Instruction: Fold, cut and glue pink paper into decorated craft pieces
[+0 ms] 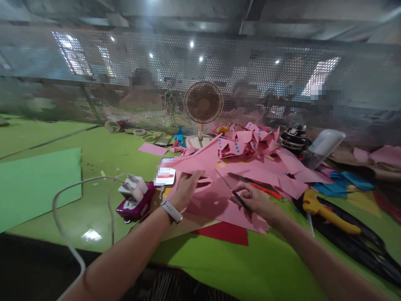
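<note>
We bend over a green table (219, 255) with both hands above the pink paper (216, 205), which spreads in overlapping sheets in front of us. Our left hand (188, 188), with a white band (171, 211) on its wrist, lies at the left part of the paper, thumb and fingers reaching rightward; we cannot tell whether they pinch a sheet. Our right hand (250, 200) has its fingers closed around a slim dark tool (233, 192), whose narrow tip points up and left over the paper, toward the space between our hands. Whether it is scissors or a knife, we cannot tell.

Just beyond our right hand, a second tool with orange-red handles (272, 192) lies on the paper. A piece of red paper (224, 233) shows under the near edge of the pink. Beside our left hand we have a phone (166, 176) with its screen lit, then a purple box (134, 207) with white plugs (133, 188) on top. Folded pink pieces with blue dots (242, 140) are heaped behind the sheets, beside a small fan (203, 103). To our right lie a yellow-handled tool (330, 213) and blue scraps (333, 184), with a clear bottle (324, 148) leaning behind them. To our left is a large pale green sheet (40, 182).
</note>
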{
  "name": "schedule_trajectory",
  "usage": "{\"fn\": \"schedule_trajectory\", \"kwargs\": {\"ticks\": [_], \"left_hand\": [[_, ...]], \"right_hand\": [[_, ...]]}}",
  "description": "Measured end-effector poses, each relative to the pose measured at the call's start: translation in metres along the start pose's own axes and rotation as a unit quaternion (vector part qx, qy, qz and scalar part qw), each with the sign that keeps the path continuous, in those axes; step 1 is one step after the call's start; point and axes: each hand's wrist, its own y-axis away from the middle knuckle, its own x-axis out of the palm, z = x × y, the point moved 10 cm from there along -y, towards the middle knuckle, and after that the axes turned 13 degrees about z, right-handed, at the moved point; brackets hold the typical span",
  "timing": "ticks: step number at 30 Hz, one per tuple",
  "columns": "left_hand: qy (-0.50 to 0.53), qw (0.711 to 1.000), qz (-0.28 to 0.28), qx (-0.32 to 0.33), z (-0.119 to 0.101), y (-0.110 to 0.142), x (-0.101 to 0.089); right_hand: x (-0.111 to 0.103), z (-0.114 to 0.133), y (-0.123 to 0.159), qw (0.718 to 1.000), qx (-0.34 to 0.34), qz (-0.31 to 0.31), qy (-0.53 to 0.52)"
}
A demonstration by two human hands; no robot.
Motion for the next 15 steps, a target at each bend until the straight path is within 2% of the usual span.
{"fn": "schedule_trajectory", "kwargs": {"ticks": [3, 10, 15], "left_hand": [[0.017, 1.0, -0.007, 0.013, -0.002, 0.0, -0.002], [0.068, 0.998, 0.004, 0.019, 0.005, -0.005, -0.003], [0.07, 0.997, 0.015, 0.038, 0.001, -0.005, 0.0]], "right_hand": [[0.003, -0.006, 0.0, 1.0, 0.025, 0.017, 0.008], [0.013, -0.009, 0.003, 0.998, 0.028, 0.06, -0.012], [0.014, -0.003, 0.004, 0.998, 0.017, 0.053, -0.008]]}}
